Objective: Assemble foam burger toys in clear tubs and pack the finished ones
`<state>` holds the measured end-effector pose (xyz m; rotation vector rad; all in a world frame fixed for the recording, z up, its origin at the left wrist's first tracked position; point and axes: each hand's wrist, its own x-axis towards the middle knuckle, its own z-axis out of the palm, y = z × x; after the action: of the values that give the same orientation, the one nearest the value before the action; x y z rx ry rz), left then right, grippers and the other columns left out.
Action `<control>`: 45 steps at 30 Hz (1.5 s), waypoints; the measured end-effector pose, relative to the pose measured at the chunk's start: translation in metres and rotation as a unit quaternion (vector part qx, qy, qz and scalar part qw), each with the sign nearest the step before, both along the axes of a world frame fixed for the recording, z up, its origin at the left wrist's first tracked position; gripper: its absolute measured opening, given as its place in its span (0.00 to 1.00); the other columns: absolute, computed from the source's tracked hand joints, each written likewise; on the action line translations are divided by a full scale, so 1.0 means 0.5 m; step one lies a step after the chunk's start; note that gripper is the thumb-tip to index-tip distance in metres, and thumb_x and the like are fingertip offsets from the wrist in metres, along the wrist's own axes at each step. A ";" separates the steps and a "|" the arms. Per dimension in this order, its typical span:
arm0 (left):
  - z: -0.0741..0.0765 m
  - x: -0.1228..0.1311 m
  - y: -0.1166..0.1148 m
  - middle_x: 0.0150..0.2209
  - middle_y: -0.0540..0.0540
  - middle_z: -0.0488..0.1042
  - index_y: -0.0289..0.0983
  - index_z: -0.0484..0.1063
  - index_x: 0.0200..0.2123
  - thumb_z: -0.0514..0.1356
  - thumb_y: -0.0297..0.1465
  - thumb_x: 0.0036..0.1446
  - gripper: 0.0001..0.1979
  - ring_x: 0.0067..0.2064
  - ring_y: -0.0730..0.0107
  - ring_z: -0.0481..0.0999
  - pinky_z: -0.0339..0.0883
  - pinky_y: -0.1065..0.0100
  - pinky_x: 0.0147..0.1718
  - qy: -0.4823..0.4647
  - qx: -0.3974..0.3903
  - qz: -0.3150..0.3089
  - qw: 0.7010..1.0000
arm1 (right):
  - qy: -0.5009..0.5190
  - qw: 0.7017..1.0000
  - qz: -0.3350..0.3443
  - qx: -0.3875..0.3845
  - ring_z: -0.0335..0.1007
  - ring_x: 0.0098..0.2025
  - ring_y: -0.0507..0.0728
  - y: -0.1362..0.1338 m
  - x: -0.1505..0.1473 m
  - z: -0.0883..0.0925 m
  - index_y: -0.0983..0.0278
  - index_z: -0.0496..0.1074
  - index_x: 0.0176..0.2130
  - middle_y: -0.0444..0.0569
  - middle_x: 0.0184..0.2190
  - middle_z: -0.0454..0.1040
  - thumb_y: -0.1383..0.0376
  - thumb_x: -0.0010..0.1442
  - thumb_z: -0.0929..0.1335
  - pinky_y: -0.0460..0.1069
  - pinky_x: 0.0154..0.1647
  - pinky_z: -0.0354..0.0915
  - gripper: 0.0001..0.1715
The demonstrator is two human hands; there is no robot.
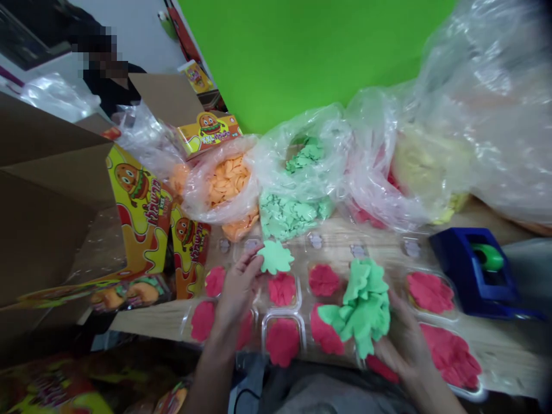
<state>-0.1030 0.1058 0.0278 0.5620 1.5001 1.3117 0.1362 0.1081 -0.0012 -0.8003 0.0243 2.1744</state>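
My left hand (242, 282) pinches one flat green scalloped piece (276, 257) at its left edge, above the rows of clear trays. In my right hand (399, 336) is a loose stack of green pieces (364, 307), with the palm and fingers against its right side. Red flower-shaped pieces lie in the trays, among them one (282, 342) in a front tray and another (282, 288) just below the held green piece. A red piece (323, 280) sits between my hands. The stack partly covers a front red piece (326, 333).
Behind the trays stand plastic bags of orange pieces (228, 181), green pieces (288, 215) and yellow pieces (431, 167). A blue tape dispenser (474, 276) is at the right. Printed boxes (140, 201) and an open carton (47, 190) are at the left. A person (107, 75) is in the background.
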 end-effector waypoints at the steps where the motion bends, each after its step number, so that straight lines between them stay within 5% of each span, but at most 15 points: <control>1: -0.008 -0.014 -0.009 0.36 0.47 0.75 0.37 0.69 0.44 0.61 0.35 0.48 0.18 0.35 0.66 0.74 0.68 0.67 0.35 0.093 0.007 -0.002 0.996 | -0.014 1.000 -0.016 -0.013 0.75 0.38 0.60 0.002 0.007 -0.003 0.57 0.76 0.36 0.45 0.32 0.80 0.57 0.46 0.72 0.58 0.50 0.63 0.15; 3: -0.027 -0.030 -0.033 0.38 0.46 0.75 0.39 0.70 0.44 0.59 0.32 0.51 0.15 0.39 0.65 0.73 0.65 0.65 0.40 0.313 0.039 -0.052 0.948 | -0.033 0.998 -0.040 -0.034 0.76 0.35 0.59 0.006 0.022 -0.010 0.56 0.76 0.35 0.44 0.33 0.80 0.57 0.44 0.72 0.58 0.49 0.63 0.14; 5: -0.050 -0.030 -0.058 0.41 0.45 0.74 0.40 0.70 0.44 0.55 0.27 0.55 0.13 0.43 0.63 0.71 0.63 0.62 0.45 0.505 0.101 -0.171 0.840 | -0.047 0.997 -0.050 -0.041 0.76 0.35 0.59 0.010 0.035 -0.017 0.55 0.76 0.33 0.43 0.33 0.80 0.56 0.43 0.73 0.58 0.50 0.63 0.14; 7: -0.074 -0.022 -0.079 0.41 0.44 0.75 0.39 0.70 0.44 0.52 0.24 0.56 0.14 0.43 0.63 0.70 0.62 0.60 0.45 0.597 0.156 -0.283 0.734 | -0.067 0.996 -0.049 -0.027 0.75 0.37 0.61 0.012 0.044 -0.022 0.55 0.76 0.32 0.44 0.32 0.80 0.55 0.43 0.73 0.60 0.51 0.62 0.13; 9: -0.097 -0.016 -0.093 0.39 0.43 0.75 0.38 0.71 0.43 0.51 0.24 0.56 0.14 0.41 0.64 0.71 0.64 0.61 0.43 0.621 0.175 -0.328 0.690 | -0.091 0.995 -0.047 -0.003 0.74 0.39 0.62 0.014 0.048 -0.024 0.55 0.76 0.33 0.45 0.32 0.80 0.54 0.44 0.72 0.61 0.51 0.61 0.13; 13: -0.114 -0.015 -0.104 0.37 0.43 0.75 0.39 0.71 0.42 0.51 0.24 0.56 0.14 0.40 0.64 0.71 0.63 0.60 0.43 0.623 0.169 -0.322 0.693 | -0.099 0.994 -0.043 0.027 0.75 0.39 0.62 0.014 0.036 -0.018 0.54 0.76 0.32 0.44 0.32 0.80 0.55 0.47 0.71 0.62 0.52 0.60 0.10; 15: -0.098 -0.012 -0.104 0.38 0.43 0.75 0.40 0.71 0.42 0.52 0.25 0.55 0.13 0.42 0.62 0.71 0.61 0.58 0.46 0.598 0.158 -0.312 0.721 | -0.082 0.996 -0.034 0.026 0.75 0.39 0.60 0.014 0.020 -0.012 0.54 0.76 0.32 0.43 0.32 0.80 0.56 0.47 0.71 0.60 0.52 0.60 0.09; 17: -0.069 0.003 -0.102 0.42 0.42 0.73 0.40 0.69 0.45 0.53 0.28 0.55 0.13 0.47 0.61 0.69 0.60 0.58 0.48 0.515 0.126 -0.279 0.801 | -0.050 0.998 -0.022 0.022 0.74 0.41 0.59 0.012 0.003 -0.006 0.54 0.75 0.35 0.43 0.33 0.80 0.57 0.48 0.71 0.59 0.53 0.59 0.11; 20: -0.016 0.047 -0.087 0.46 0.43 0.71 0.41 0.67 0.48 0.53 0.34 0.57 0.15 0.49 0.62 0.69 0.62 0.63 0.48 0.261 0.067 -0.219 0.938 | -0.011 1.000 0.000 0.024 0.72 0.44 0.60 0.008 -0.021 0.002 0.56 0.75 0.38 0.45 0.34 0.79 0.59 0.47 0.71 0.58 0.53 0.58 0.14; 22: 0.007 0.083 -0.069 0.45 0.45 0.73 0.42 0.67 0.48 0.55 0.37 0.55 0.16 0.46 0.64 0.71 0.64 0.66 0.44 0.093 0.046 -0.213 0.972 | 0.001 0.999 0.021 0.026 0.72 0.44 0.61 0.004 -0.030 0.006 0.58 0.75 0.37 0.47 0.34 0.79 0.60 0.47 0.71 0.59 0.53 0.58 0.14; 26: 0.011 0.128 -0.024 0.32 0.49 0.76 0.38 0.74 0.36 0.62 0.36 0.48 0.11 0.34 0.70 0.74 0.66 0.73 0.32 -0.057 -0.019 -0.161 0.985 | 0.037 0.999 0.034 0.016 0.73 0.43 0.59 -0.003 -0.030 0.011 0.59 0.75 0.40 0.47 0.36 0.79 0.60 0.50 0.70 0.56 0.52 0.60 0.15; 30: -0.009 0.121 0.010 0.31 0.50 0.75 0.37 0.72 0.33 0.62 0.37 0.48 0.11 0.31 0.73 0.74 0.66 0.74 0.32 -0.117 -0.008 -0.091 0.989 | 0.037 0.999 0.029 -0.009 0.75 0.38 0.57 -0.009 -0.003 0.002 0.61 0.75 0.36 0.46 0.33 0.79 0.61 0.51 0.68 0.53 0.47 0.66 0.11; 38: -0.059 0.117 0.037 0.28 0.50 0.73 0.36 0.70 0.36 0.58 0.34 0.51 0.09 0.29 0.71 0.72 0.65 0.71 0.31 0.106 -0.006 -0.211 0.972 | -0.045 0.996 -0.068 -0.045 0.76 0.30 0.59 -0.013 0.084 -0.012 0.60 0.77 0.30 0.45 0.28 0.80 0.61 0.44 0.72 0.56 0.46 0.66 0.09; 42: -0.081 0.147 0.038 0.38 0.46 0.72 0.39 0.73 0.36 0.57 0.28 0.52 0.07 0.46 0.61 0.67 0.56 0.58 0.49 0.230 0.008 -0.228 0.946 | -0.046 0.994 -0.089 -0.041 0.76 0.30 0.59 -0.006 0.103 -0.007 0.59 0.77 0.29 0.44 0.29 0.80 0.61 0.42 0.73 0.56 0.47 0.66 0.09; 45: -0.067 0.161 0.032 0.46 0.43 0.67 0.40 0.71 0.42 0.56 0.29 0.54 0.12 0.54 0.57 0.59 0.46 0.53 0.55 0.291 0.031 -0.211 0.932 | -0.027 0.996 -0.076 -0.036 0.76 0.32 0.60 -0.005 0.091 0.002 0.60 0.77 0.31 0.46 0.30 0.80 0.62 0.44 0.72 0.56 0.47 0.66 0.10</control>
<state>-0.0225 0.1219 -0.0054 1.3245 1.6761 0.8891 0.1816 0.1056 -0.0002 -0.8700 0.1329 2.0162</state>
